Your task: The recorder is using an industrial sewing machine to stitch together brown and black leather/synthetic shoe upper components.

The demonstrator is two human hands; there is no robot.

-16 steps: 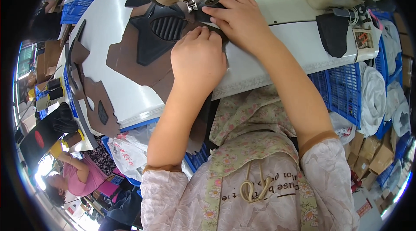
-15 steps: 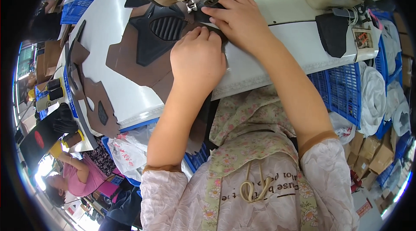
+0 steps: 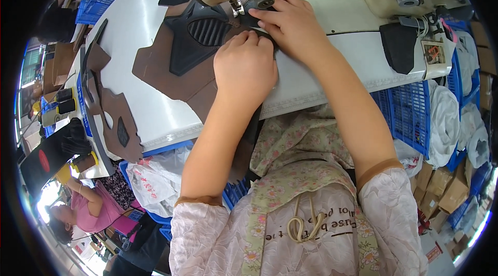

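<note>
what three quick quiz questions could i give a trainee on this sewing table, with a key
1. True or false: the black piece with the ribbed panel lies on brown material, to the left of the left hand.

2. Whose fingertips are nearest the metal presser foot?
A) the left hand's
B) the right hand's
C) the co-worker's

3. Fill in the colour: the mesh crate below the right part of the white table is ____.

Key: 1 true; 2 B; 3 blue.

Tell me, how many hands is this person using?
2: the left hand over the brown sheet, the right hand just right of the presser foot. Neither is hidden.
</note>
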